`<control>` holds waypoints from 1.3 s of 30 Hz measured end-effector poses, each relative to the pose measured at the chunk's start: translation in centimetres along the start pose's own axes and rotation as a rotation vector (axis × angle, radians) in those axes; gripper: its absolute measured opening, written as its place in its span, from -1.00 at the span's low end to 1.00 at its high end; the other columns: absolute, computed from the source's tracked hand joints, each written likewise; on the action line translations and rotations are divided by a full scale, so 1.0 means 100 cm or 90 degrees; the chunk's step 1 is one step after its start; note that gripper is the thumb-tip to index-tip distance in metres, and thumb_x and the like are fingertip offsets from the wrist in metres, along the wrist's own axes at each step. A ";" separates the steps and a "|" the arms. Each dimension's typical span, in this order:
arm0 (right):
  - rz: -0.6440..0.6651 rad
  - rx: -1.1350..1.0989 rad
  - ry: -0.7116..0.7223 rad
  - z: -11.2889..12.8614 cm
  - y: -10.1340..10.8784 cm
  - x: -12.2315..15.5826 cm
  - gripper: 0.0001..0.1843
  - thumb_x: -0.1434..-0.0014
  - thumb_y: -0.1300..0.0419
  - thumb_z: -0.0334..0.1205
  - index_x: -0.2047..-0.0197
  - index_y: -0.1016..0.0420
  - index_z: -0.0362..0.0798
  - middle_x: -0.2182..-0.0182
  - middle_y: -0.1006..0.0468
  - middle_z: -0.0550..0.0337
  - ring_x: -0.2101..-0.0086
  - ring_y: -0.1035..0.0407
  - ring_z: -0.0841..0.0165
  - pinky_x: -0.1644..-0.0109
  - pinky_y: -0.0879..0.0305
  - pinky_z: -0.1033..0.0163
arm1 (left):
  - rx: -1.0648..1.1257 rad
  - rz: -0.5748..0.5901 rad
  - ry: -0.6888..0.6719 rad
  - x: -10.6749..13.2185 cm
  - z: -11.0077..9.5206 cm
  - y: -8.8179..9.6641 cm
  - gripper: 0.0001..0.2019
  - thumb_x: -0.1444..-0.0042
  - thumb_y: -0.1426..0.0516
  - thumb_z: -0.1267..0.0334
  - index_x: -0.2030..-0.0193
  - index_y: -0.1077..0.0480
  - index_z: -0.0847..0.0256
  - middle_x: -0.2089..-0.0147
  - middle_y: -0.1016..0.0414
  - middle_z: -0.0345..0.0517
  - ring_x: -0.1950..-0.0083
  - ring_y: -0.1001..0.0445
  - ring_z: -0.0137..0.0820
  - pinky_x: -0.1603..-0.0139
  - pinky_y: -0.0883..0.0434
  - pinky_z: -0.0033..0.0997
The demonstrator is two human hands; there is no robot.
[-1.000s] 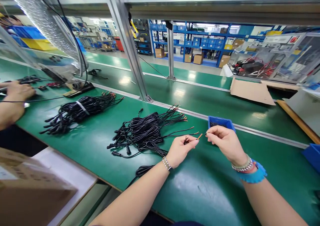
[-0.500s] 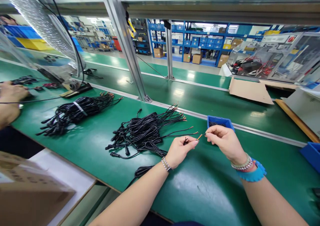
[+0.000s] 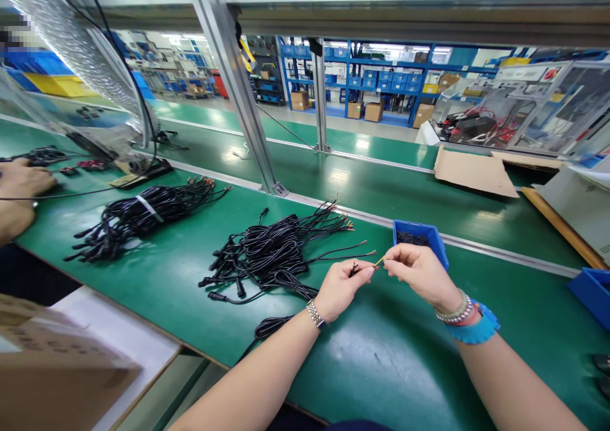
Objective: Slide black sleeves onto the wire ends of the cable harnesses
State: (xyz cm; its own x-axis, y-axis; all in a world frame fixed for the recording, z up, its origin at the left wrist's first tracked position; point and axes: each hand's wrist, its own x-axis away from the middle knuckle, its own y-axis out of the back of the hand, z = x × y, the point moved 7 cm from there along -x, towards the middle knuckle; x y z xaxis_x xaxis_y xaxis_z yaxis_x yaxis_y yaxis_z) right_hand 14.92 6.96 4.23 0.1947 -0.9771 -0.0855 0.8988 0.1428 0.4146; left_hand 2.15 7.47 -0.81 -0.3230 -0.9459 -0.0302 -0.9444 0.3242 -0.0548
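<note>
My left hand [image 3: 339,288] is closed on the end of a black cable, and a thin yellow-orange wire [image 3: 379,262] sticks out past its thumb and forefinger. At that wire's tip my right hand [image 3: 419,273] is pinched; the small dark piece seen earlier in its fingertips is now mostly hidden. Just behind the right hand stands a blue bin [image 3: 439,246] with many small black pieces inside. Left of my hands lies a pile of black cables [image 3: 271,246], connectors to the left and bare coppery wire ends to the right. Under my left forearm shows a looped cable [image 3: 272,327].
A second cable bundle [image 3: 143,212], tied with a white band, lies farther left. Beyond it a co-worker's hand [image 3: 26,180] rests near more cables. A metal post [image 3: 238,94] rises at the bench's back rail. Another blue bin [image 3: 591,294] stands at right, cardboard [image 3: 476,171] behind.
My right hand has moved left, closing the small gap so its fingertips meet the wire tip. More of the blue bin's contents show. My left hand keeps its grip.
</note>
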 end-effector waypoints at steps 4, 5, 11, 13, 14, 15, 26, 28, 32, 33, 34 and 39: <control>0.030 -0.022 -0.017 -0.005 -0.010 -0.001 -0.83 0.01 -0.14 -0.20 0.44 -0.44 -0.14 0.57 -0.43 0.22 0.56 -0.24 0.50 0.50 -0.19 0.38 | -0.022 -0.010 -0.011 0.000 -0.002 0.001 -0.78 0.03 -0.14 0.16 0.46 -0.43 0.31 0.51 -0.36 -0.18 0.44 -0.25 -0.49 0.38 -0.20 -0.48; 0.024 -0.030 -0.026 -0.006 -0.009 -0.001 -0.82 0.01 -0.15 -0.19 0.43 -0.45 -0.15 0.56 -0.43 0.22 0.57 -0.24 0.50 0.50 -0.19 0.38 | -0.023 -0.020 -0.012 0.000 -0.002 0.003 -0.79 0.04 -0.14 0.17 0.46 -0.42 0.31 0.52 -0.36 -0.18 0.44 -0.25 -0.49 0.38 -0.20 -0.47; -0.093 -0.090 -0.028 -0.008 0.012 -0.001 -0.76 0.03 -0.20 -0.12 0.39 -0.46 -0.15 0.58 -0.45 0.21 0.58 -0.26 0.50 0.51 -0.21 0.37 | -0.004 -0.071 0.007 0.000 0.001 0.008 -0.81 0.12 -0.19 0.20 0.48 -0.40 0.31 0.53 -0.35 -0.20 0.47 -0.24 -0.50 0.40 -0.20 -0.47; -0.095 -0.092 -0.025 -0.007 0.014 -0.001 -0.77 0.03 -0.21 -0.13 0.39 -0.46 -0.15 0.59 -0.45 0.20 0.58 -0.25 0.50 0.51 -0.21 0.37 | 0.006 -0.070 0.008 0.000 0.002 0.007 -0.82 0.12 -0.20 0.21 0.49 -0.39 0.31 0.53 -0.35 -0.20 0.47 -0.24 -0.50 0.40 -0.21 -0.47; -0.095 -0.090 -0.024 -0.006 0.014 -0.001 -0.77 0.02 -0.20 -0.13 0.39 -0.46 -0.16 0.59 -0.45 0.20 0.59 -0.25 0.51 0.51 -0.21 0.38 | 0.008 -0.069 0.007 0.000 0.002 0.007 -0.82 0.12 -0.20 0.21 0.49 -0.39 0.31 0.52 -0.35 -0.20 0.47 -0.24 -0.50 0.39 -0.21 -0.47; -0.095 -0.086 -0.024 -0.005 0.013 0.000 -0.77 0.02 -0.20 -0.13 0.39 -0.46 -0.16 0.59 -0.45 0.20 0.59 -0.25 0.51 0.52 -0.21 0.38 | 0.009 -0.068 0.007 0.000 0.002 0.007 -0.83 0.12 -0.20 0.22 0.49 -0.38 0.31 0.52 -0.35 -0.20 0.47 -0.24 -0.50 0.39 -0.21 -0.47; -0.063 -0.043 -0.055 -0.006 0.007 0.001 -0.77 0.04 -0.20 -0.12 0.43 -0.46 -0.15 0.59 -0.44 0.21 0.60 -0.25 0.50 0.57 -0.17 0.39 | -0.013 -0.088 -0.003 0.000 0.003 0.009 -0.83 0.13 -0.20 0.23 0.48 -0.38 0.30 0.51 -0.35 -0.22 0.48 -0.23 -0.53 0.40 -0.20 -0.50; -0.046 -0.048 -0.074 -0.009 0.001 0.000 -0.78 0.03 -0.20 -0.14 0.44 -0.45 -0.16 0.61 -0.42 0.22 0.62 -0.23 0.51 0.57 -0.17 0.40 | -0.014 -0.090 -0.008 0.000 0.003 0.009 -0.83 0.13 -0.21 0.23 0.48 -0.37 0.30 0.50 -0.35 -0.22 0.47 -0.24 -0.52 0.40 -0.20 -0.50; 0.001 -0.089 -0.108 -0.015 -0.013 0.000 -0.80 0.04 -0.21 -0.17 0.46 -0.44 -0.17 0.64 -0.40 0.24 0.64 -0.22 0.53 0.57 -0.17 0.40 | -0.012 -0.075 -0.011 -0.001 0.003 0.008 -0.83 0.12 -0.20 0.22 0.49 -0.36 0.30 0.51 -0.34 -0.22 0.45 -0.25 -0.51 0.39 -0.20 -0.49; 0.011 -0.104 -0.113 -0.017 -0.015 0.000 -0.80 0.04 -0.22 -0.18 0.47 -0.44 -0.18 0.65 -0.40 0.25 0.64 -0.23 0.53 0.56 -0.17 0.39 | -0.015 -0.066 -0.011 -0.001 0.002 0.008 -0.83 0.10 -0.19 0.22 0.48 -0.37 0.30 0.51 -0.34 -0.22 0.45 -0.24 -0.51 0.39 -0.20 -0.50; 0.016 -0.123 -0.115 -0.018 -0.015 0.000 -0.80 0.05 -0.22 -0.18 0.47 -0.44 -0.18 0.65 -0.41 0.25 0.64 -0.24 0.53 0.55 -0.18 0.39 | -0.022 -0.053 -0.011 -0.001 0.001 0.006 -0.83 0.07 -0.17 0.21 0.47 -0.37 0.30 0.51 -0.33 -0.22 0.46 -0.23 -0.51 0.40 -0.19 -0.50; -0.060 -0.291 -0.069 -0.020 0.003 -0.004 -0.81 0.07 -0.27 -0.21 0.38 -0.47 -0.14 0.50 -0.50 0.18 0.49 -0.38 0.45 0.36 -0.31 0.30 | -0.053 0.025 0.001 -0.001 -0.004 -0.002 -0.76 -0.06 -0.05 0.18 0.51 -0.34 0.30 0.41 -0.39 -0.19 0.50 -0.17 -0.56 0.43 -0.14 -0.53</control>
State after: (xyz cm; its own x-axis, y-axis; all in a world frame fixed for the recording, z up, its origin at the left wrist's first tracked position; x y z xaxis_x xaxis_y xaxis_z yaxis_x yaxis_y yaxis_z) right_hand 15.87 7.69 2.57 0.0831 -0.9965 0.0020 0.9960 0.0830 -0.0329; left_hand 2.31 7.46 -0.40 -0.3604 -0.9323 -0.0296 -0.9327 0.3596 0.0289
